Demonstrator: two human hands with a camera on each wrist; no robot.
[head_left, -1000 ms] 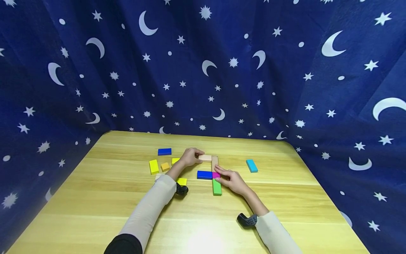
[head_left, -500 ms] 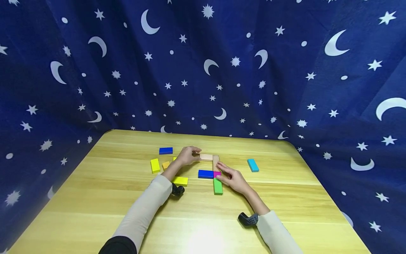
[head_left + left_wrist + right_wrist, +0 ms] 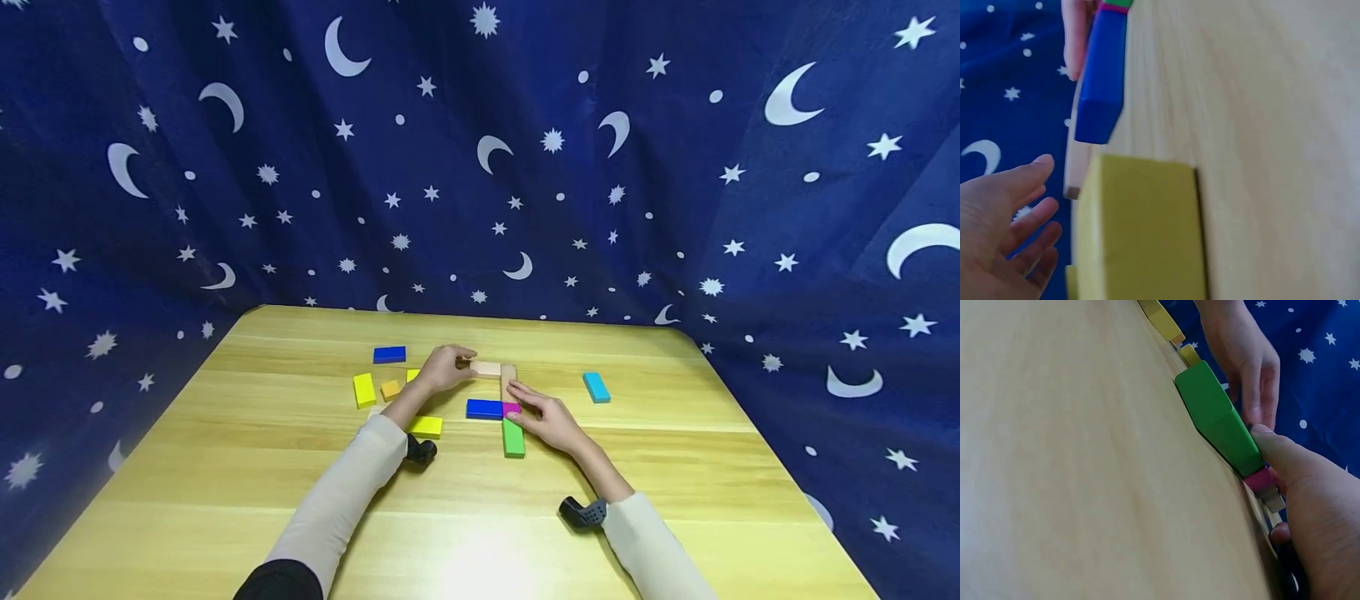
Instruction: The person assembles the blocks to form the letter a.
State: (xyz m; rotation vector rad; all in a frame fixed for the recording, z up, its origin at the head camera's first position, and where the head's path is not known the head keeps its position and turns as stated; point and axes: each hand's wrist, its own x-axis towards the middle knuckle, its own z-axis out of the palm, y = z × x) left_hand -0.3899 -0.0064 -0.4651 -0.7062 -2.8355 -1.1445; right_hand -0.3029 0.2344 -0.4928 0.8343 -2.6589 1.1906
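Observation:
My left hand (image 3: 444, 368) is by the left end of a plain wooden block (image 3: 486, 369). In the left wrist view its fingers (image 3: 1034, 220) are spread, with a gap between them and the wood. That block meets the top of a second, lengthwise wooden block (image 3: 508, 382). My right hand (image 3: 551, 418) touches the right side of this row, its fingers stretched along the lengthwise block and the thumb by a small magenta block (image 3: 512, 409). A blue block (image 3: 484, 409) adjoins the magenta one on the left; a green block (image 3: 513, 438) lies below it.
Left of the row lie yellow blocks (image 3: 364, 390), a small orange block (image 3: 390, 390) and another blue block (image 3: 389, 355). A light blue block (image 3: 596, 387) lies on the right. Behind the wooden table (image 3: 675, 500) hangs a dark blue curtain (image 3: 435, 150) with moons and stars.
My left hand has let go of the plain wooden block's end and moved slightly left, uncovering more of a yellow block. The right hand stays about where it was.

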